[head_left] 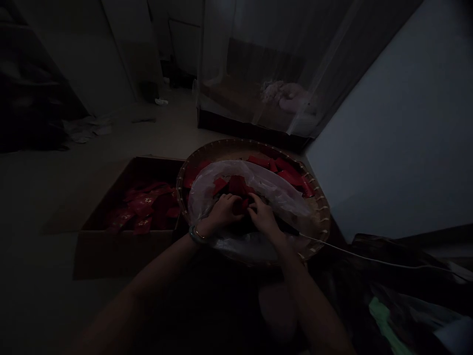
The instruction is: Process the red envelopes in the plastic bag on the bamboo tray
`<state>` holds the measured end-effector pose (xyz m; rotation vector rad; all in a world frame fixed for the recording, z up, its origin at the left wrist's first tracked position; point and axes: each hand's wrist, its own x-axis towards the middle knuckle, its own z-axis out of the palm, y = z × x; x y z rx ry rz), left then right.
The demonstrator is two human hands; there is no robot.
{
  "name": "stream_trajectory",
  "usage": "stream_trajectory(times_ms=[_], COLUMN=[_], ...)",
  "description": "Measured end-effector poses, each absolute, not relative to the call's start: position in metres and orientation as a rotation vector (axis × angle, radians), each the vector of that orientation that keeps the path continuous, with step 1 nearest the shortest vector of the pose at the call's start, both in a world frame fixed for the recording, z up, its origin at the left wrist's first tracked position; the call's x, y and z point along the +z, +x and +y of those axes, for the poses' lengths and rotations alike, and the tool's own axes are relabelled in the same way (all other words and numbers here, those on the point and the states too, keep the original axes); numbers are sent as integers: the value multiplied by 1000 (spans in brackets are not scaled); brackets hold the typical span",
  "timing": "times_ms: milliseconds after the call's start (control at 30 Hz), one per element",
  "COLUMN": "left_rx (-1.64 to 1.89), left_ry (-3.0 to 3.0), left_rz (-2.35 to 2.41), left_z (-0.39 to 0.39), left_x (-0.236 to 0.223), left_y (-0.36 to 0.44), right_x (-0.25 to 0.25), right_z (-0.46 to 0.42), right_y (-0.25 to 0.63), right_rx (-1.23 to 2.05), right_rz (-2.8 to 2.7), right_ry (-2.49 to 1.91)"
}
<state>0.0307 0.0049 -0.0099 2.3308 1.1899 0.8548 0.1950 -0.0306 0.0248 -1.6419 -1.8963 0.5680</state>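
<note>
In the dim head view, my left hand [224, 211] and my right hand [263, 214] come together over a round woven bamboo tray [322, 207]. The fingers of both are curled in around a small red packet [241, 205], largely hidden by them. Whether it is cloth or paper I cannot tell. Just beyond the fingertips lie more red pieces [238, 185], inside an opened clear plastic bag [254, 172] spread over the tray. Other red packets [290, 172] rest along the tray's far right side. A dark bracelet and a thin shiny band circle my left wrist.
An open cardboard box [125, 241] left of the tray holds several red packets [144, 207] with gold flower prints. A white cable [369, 259] runs rightward from a dark object in the tray. Behind stands a netted bed [258, 103]; a white wall [399, 133] rises at right.
</note>
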Motion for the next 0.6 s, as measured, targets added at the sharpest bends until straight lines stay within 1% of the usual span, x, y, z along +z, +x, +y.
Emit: stream_trajectory(times_ms=[100, 233, 367, 467, 600], left_rx=[872, 714, 687, 685, 641], left_ry=[2251, 2070, 1920, 1827, 1781], left_rz=[1176, 1036, 882, 856, 820], left_z=[4, 3, 1, -2, -4], left_x=[-8, -7, -5, -1, 4], left_y=[31, 30, 30, 30, 31], right_x=[35, 42, 41, 39, 38], right_z=[-29, -30, -32, -33, -31], right_y=[211, 231, 234, 231, 229], right_rx=[561, 597, 553, 639, 747], right_rz=[-1770, -1677, -1739, -1837, -1915], right_ry=[-1594, -1523, -1565, -1633, -1617])
